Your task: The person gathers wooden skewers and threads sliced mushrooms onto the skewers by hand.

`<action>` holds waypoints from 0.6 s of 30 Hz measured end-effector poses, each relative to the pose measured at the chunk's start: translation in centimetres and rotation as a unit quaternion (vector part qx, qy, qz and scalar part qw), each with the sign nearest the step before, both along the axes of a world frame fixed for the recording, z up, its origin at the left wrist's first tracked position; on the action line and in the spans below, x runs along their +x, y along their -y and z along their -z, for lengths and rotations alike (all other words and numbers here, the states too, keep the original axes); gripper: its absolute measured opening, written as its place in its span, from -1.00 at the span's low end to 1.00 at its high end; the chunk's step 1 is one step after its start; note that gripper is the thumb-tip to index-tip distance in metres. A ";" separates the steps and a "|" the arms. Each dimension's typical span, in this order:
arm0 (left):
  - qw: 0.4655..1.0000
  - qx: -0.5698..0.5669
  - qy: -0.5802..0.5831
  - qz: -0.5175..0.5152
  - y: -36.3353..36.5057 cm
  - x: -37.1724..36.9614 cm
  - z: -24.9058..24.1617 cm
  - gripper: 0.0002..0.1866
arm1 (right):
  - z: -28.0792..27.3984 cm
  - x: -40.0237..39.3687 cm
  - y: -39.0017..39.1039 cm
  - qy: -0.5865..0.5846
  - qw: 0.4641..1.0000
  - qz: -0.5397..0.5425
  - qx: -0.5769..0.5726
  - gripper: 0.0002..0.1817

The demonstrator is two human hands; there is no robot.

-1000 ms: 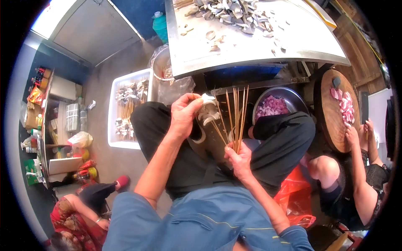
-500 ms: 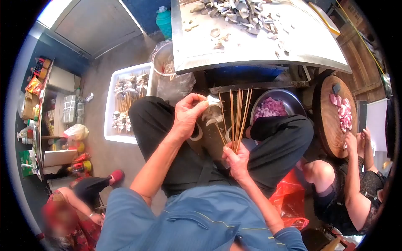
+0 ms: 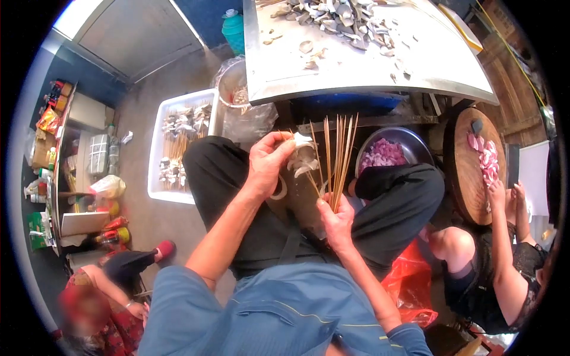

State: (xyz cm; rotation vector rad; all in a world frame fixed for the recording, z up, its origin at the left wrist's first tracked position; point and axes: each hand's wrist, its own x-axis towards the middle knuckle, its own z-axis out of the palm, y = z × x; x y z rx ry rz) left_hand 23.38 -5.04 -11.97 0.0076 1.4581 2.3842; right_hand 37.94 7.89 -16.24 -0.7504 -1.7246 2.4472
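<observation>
My left hand [image 3: 265,161] is closed, its thumb and fingers pinching a white piece at the upper end of a loaded skewer. Soft grey-and-white food pieces [image 3: 303,159] are threaded on that skewer, just right of my left fingertips. My right hand [image 3: 337,224] is wrapped round the lower ends of several thin bamboo skewers [image 3: 339,160]. These point upward in a loose fan, and the loaded skewer leans left from the same grip. Whether the left fingertips also touch the skewer's point cannot be made out.
Ahead, a metal-topped table [image 3: 267,77] bears a heap of grey-white pieces [image 3: 350,21]. On the floor at left, a white tray [image 3: 155,166] holds loaded skewers. A metal bowl [image 3: 423,144] of pink chopped food and a round chopping board [image 3: 460,172] with a co-worker's hands [image 3: 504,196] are at right.
The bare skewers in my right hand have shifted slightly upward. My left hand stays almost in place at the loaded skewer. The co-worker's hand at the chopping board has moved a little.
</observation>
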 end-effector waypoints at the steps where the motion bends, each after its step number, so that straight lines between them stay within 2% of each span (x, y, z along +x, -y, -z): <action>1: 1.000 0.003 0.009 -0.011 0.0 0.0 -0.2 -0.84 | 0.1 -0.1 0.1 -0.015 0.999 0.008 0.048 -0.92; 2: 1.000 0.005 0.018 -0.022 0.0 -0.1 -0.3 -0.84 | 0.2 -0.2 0.2 -0.031 0.995 0.015 0.096 -0.92; 3: 1.000 0.005 0.017 -0.026 0.1 -0.1 -0.1 -0.84 | 0.2 -0.4 0.2 -0.032 0.995 0.012 0.095 -0.92; 5: 0.999 -0.023 0.011 -0.028 0.3 -0.3 0.6 -0.84 | 0.1 -0.9 0.2 -0.085 0.969 0.013 0.231 -0.90; 6: 0.999 -0.023 0.010 -0.032 0.2 -0.3 0.7 -0.85 | 0.0 -1.1 0.3 -0.091 0.970 0.003 0.228 -0.90; 8: 0.998 -0.059 0.000 -0.009 0.2 0.1 0.4 -0.86 | -0.1 -1.3 0.8 -0.022 0.989 0.004 0.144 -0.87; 10: 0.998 -0.055 -0.024 0.012 0.2 0.3 0.9 -0.86 | -0.5 -1.9 0.9 -0.011 0.996 -0.004 0.083 -0.84; 12: 0.999 -0.031 -0.005 0.036 0.4 0.4 0.8 -0.85 | -0.6 -2.2 1.1 -0.034 0.997 -0.001 0.071 -0.83; 15: 0.997 -0.010 0.002 0.072 0.8 0.6 0.8 -0.86 | -1.0 -1.8 1.4 -0.008 0.998 -0.005 0.057 -0.84; 18: 0.995 -0.044 -0.012 0.092 0.7 1.6 1.4 -0.85 | -1.0 -2.0 1.8 -0.013 0.998 -0.003 0.061 -0.87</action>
